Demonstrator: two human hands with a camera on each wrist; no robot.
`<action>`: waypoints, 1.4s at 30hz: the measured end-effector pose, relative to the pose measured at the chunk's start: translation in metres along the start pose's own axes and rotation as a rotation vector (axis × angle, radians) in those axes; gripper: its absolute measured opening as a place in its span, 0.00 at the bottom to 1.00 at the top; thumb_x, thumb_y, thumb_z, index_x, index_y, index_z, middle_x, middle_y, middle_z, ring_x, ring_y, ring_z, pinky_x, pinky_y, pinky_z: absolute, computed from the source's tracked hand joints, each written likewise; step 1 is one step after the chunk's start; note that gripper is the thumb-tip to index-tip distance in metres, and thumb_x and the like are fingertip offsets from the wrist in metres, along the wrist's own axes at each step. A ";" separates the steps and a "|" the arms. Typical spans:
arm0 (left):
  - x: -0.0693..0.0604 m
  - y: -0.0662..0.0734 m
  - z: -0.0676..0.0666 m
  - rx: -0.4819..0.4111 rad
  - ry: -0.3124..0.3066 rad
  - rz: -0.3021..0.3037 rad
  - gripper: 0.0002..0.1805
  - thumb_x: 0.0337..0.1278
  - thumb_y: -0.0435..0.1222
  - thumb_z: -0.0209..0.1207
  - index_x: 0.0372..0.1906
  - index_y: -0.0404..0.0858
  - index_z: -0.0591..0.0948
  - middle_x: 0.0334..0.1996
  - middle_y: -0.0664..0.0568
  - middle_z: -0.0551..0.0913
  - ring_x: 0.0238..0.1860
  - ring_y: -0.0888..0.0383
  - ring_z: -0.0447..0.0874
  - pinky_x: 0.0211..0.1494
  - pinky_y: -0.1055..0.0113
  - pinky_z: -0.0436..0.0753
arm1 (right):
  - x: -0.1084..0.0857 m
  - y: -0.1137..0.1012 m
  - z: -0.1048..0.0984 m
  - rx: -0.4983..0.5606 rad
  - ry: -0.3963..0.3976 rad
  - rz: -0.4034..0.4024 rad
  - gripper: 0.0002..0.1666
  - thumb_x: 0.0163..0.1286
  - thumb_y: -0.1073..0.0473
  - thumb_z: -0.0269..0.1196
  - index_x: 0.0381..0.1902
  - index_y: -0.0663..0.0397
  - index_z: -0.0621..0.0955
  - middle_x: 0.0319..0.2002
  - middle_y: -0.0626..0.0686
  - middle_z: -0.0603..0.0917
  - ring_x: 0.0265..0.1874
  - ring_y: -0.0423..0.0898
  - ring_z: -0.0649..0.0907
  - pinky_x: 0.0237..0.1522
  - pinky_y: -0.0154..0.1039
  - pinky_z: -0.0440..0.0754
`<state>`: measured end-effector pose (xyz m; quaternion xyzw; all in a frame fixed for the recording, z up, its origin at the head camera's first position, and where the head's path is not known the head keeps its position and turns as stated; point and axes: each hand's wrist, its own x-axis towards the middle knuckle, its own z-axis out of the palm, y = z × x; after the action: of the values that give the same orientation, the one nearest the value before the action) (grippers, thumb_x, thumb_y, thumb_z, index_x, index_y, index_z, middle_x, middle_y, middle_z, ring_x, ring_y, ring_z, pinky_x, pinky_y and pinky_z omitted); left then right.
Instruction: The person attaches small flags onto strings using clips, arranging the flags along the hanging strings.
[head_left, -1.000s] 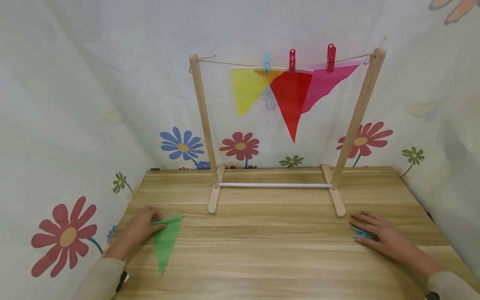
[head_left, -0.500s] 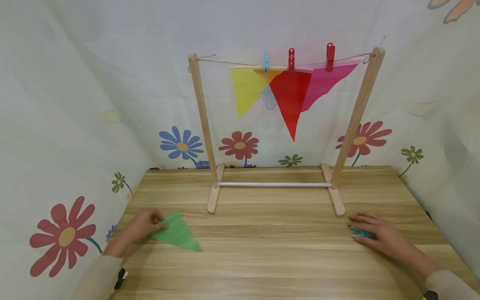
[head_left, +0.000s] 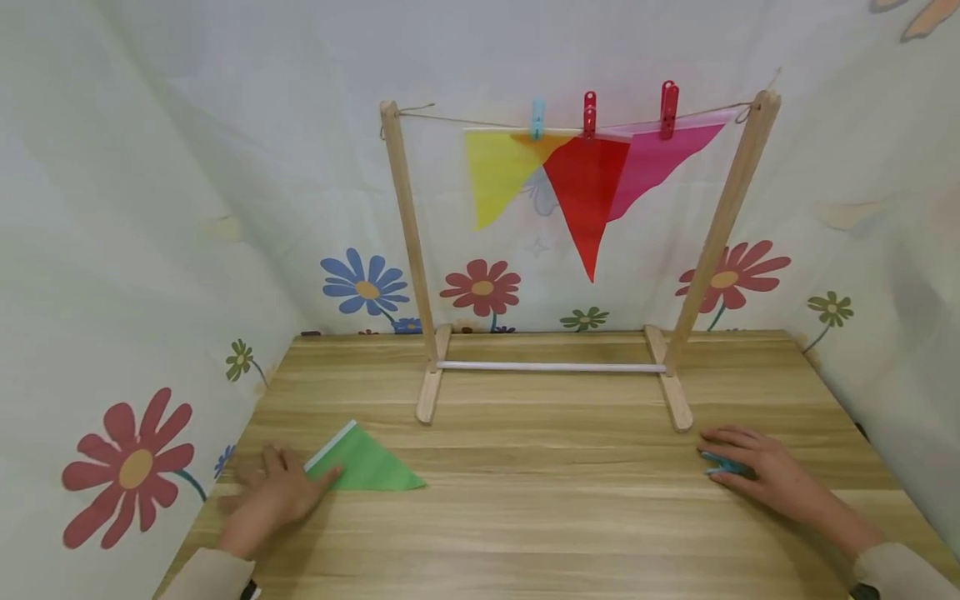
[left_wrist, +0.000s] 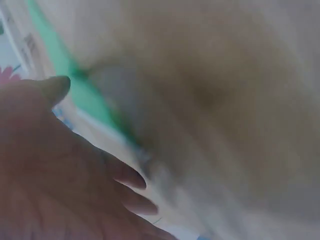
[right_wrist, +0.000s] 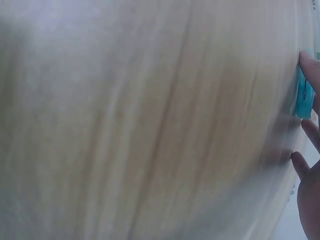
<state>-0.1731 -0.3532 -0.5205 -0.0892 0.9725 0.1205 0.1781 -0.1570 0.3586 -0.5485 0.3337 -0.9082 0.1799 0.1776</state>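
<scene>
A green triangular pennant [head_left: 375,462] with a white top edge lies on the left of the wooden table, its tip pointing right. My left hand [head_left: 276,493] is at its white edge with fingers spread; the thumb reaches over the green cloth, and whether it touches is unclear. In the left wrist view the pennant [left_wrist: 92,102] appears beyond the thumb, grasped by nothing. Over on the right, my right hand [head_left: 776,477] rests low by the tabletop and pinches a blue clothespin [head_left: 723,464]. The right wrist view has this clothespin [right_wrist: 304,97] between thumb and fingers.
A wooden stand [head_left: 411,233] at the back carries a string [head_left: 442,117] between two posts. Yellow [head_left: 491,179], red [head_left: 588,192] and pink [head_left: 663,162] pennants hang from it by one light-blue peg [head_left: 537,119] and red pegs [head_left: 590,115]. A flowered cloth [head_left: 135,250] surrounds the table.
The green pennant has turned so its tip swung from pointing toward me to pointing right. My left hand has let go of it and opened, drawing slightly back. The right hand has stayed put.
</scene>
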 end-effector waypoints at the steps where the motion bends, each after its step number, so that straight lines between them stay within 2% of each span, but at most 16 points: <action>1: -0.002 0.002 0.003 -0.011 -0.015 -0.011 0.70 0.61 0.77 0.38 0.72 0.13 0.38 0.72 0.16 0.28 0.64 0.08 0.20 0.53 0.11 0.32 | 0.001 -0.001 -0.001 0.000 0.000 0.004 0.31 0.51 0.61 0.79 0.55 0.49 0.87 0.56 0.54 0.84 0.56 0.49 0.78 0.64 0.14 0.51; 2: -0.002 0.003 0.006 -0.016 -0.020 0.003 0.68 0.64 0.75 0.38 0.72 0.13 0.37 0.72 0.18 0.26 0.64 0.09 0.18 0.54 0.12 0.30 | 0.000 -0.002 -0.001 0.000 0.002 0.005 0.31 0.50 0.61 0.79 0.55 0.49 0.87 0.56 0.54 0.84 0.55 0.50 0.78 0.64 0.14 0.52; 3: -0.001 0.003 0.008 -0.010 -0.010 0.044 0.65 0.68 0.71 0.39 0.72 0.13 0.37 0.73 0.18 0.27 0.65 0.10 0.18 0.56 0.13 0.28 | 0.000 -0.002 -0.001 0.002 0.001 0.005 0.31 0.50 0.61 0.80 0.55 0.49 0.87 0.56 0.54 0.84 0.56 0.50 0.78 0.64 0.14 0.52; 6: 0.009 0.003 0.013 -0.002 0.036 0.188 0.52 0.75 0.61 0.43 0.76 0.19 0.43 0.76 0.23 0.31 0.69 0.13 0.21 0.54 0.13 0.25 | 0.000 -0.002 -0.001 -0.006 -0.004 0.007 0.31 0.51 0.60 0.79 0.55 0.49 0.87 0.56 0.54 0.84 0.56 0.49 0.78 0.64 0.14 0.51; 9: 0.026 -0.002 0.013 0.067 0.125 0.342 0.40 0.78 0.57 0.44 0.81 0.38 0.52 0.80 0.31 0.39 0.73 0.17 0.31 0.54 0.11 0.32 | -0.001 -0.002 -0.001 -0.005 0.001 0.002 0.31 0.50 0.60 0.79 0.55 0.49 0.87 0.56 0.54 0.84 0.56 0.47 0.78 0.64 0.14 0.51; 10: 0.031 -0.003 0.012 0.091 0.159 0.380 0.36 0.78 0.56 0.45 0.81 0.45 0.55 0.80 0.34 0.42 0.74 0.18 0.34 0.53 0.10 0.35 | 0.000 -0.002 -0.001 -0.004 0.005 -0.001 0.31 0.50 0.61 0.79 0.55 0.50 0.87 0.56 0.54 0.84 0.56 0.47 0.78 0.64 0.14 0.52; 12: 0.041 -0.006 0.010 0.138 0.240 0.472 0.28 0.80 0.50 0.46 0.79 0.53 0.62 0.80 0.37 0.48 0.74 0.20 0.42 0.55 0.11 0.45 | 0.001 -0.002 -0.001 0.003 0.012 -0.008 0.32 0.49 0.62 0.79 0.55 0.51 0.87 0.56 0.55 0.84 0.56 0.48 0.78 0.65 0.14 0.52; 14: 0.047 -0.006 0.007 0.152 0.294 0.531 0.24 0.80 0.42 0.47 0.76 0.55 0.68 0.79 0.39 0.53 0.74 0.22 0.49 0.58 0.14 0.53 | 0.001 -0.002 0.000 0.006 0.013 -0.009 0.32 0.50 0.62 0.79 0.56 0.51 0.86 0.56 0.55 0.84 0.56 0.47 0.78 0.65 0.14 0.53; 17: 0.050 0.000 -0.001 0.096 0.346 0.615 0.23 0.77 0.30 0.49 0.69 0.48 0.76 0.72 0.37 0.67 0.69 0.27 0.64 0.60 0.22 0.66 | 0.002 -0.002 0.000 0.006 0.008 -0.009 0.32 0.51 0.62 0.79 0.56 0.51 0.86 0.56 0.55 0.84 0.56 0.47 0.78 0.64 0.15 0.53; 21: 0.051 0.012 -0.011 -0.026 0.363 0.658 0.20 0.74 0.24 0.48 0.62 0.42 0.80 0.53 0.40 0.82 0.55 0.37 0.80 0.56 0.38 0.79 | 0.004 -0.003 -0.002 -0.006 0.007 -0.004 0.31 0.50 0.62 0.80 0.55 0.51 0.87 0.56 0.54 0.84 0.55 0.47 0.78 0.63 0.15 0.54; 25: 0.053 0.022 -0.015 -0.126 0.369 0.629 0.12 0.71 0.24 0.49 0.51 0.35 0.79 0.42 0.44 0.80 0.47 0.42 0.79 0.51 0.43 0.78 | 0.005 -0.003 -0.004 -0.026 0.002 0.003 0.30 0.49 0.60 0.80 0.53 0.51 0.87 0.55 0.52 0.84 0.54 0.48 0.77 0.62 0.16 0.55; 28: 0.053 0.026 -0.014 -0.155 0.359 0.579 0.09 0.66 0.29 0.53 0.47 0.31 0.77 0.40 0.43 0.78 0.45 0.43 0.76 0.50 0.45 0.76 | 0.006 -0.003 -0.003 -0.038 -0.008 0.013 0.30 0.49 0.58 0.81 0.52 0.50 0.87 0.53 0.50 0.84 0.53 0.47 0.77 0.59 0.19 0.60; 32: 0.054 0.029 -0.008 -0.146 0.347 0.526 0.17 0.69 0.41 0.55 0.47 0.28 0.75 0.38 0.44 0.76 0.42 0.47 0.73 0.46 0.50 0.74 | 0.008 -0.005 -0.003 -0.055 -0.017 0.022 0.28 0.50 0.55 0.81 0.51 0.46 0.87 0.50 0.46 0.84 0.50 0.46 0.78 0.52 0.31 0.71; 35: 0.055 0.032 -0.008 -0.176 0.340 0.535 0.17 0.74 0.44 0.54 0.45 0.31 0.75 0.36 0.46 0.74 0.39 0.51 0.69 0.43 0.55 0.70 | 0.010 -0.007 -0.002 -0.063 -0.009 0.017 0.26 0.49 0.55 0.81 0.49 0.44 0.88 0.46 0.43 0.83 0.45 0.43 0.80 0.45 0.37 0.76; 37: 0.055 0.033 -0.009 -0.223 0.337 0.552 0.13 0.75 0.42 0.53 0.44 0.34 0.75 0.36 0.48 0.73 0.40 0.52 0.68 0.43 0.57 0.69 | 0.012 -0.007 -0.002 -0.057 -0.001 0.013 0.25 0.49 0.56 0.81 0.48 0.44 0.88 0.44 0.41 0.83 0.42 0.40 0.80 0.42 0.37 0.78; 42: 0.056 0.040 -0.019 -0.337 0.370 0.602 0.04 0.69 0.35 0.62 0.38 0.39 0.78 0.38 0.49 0.78 0.41 0.53 0.73 0.44 0.58 0.75 | 0.016 -0.006 -0.002 -0.030 0.000 0.027 0.24 0.49 0.58 0.81 0.46 0.46 0.88 0.40 0.40 0.82 0.37 0.35 0.80 0.35 0.33 0.80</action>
<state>-0.2399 -0.3279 -0.5159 0.1519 0.9375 0.3072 -0.0609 -0.1640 0.3460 -0.5385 0.3187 -0.9152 0.1685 0.1804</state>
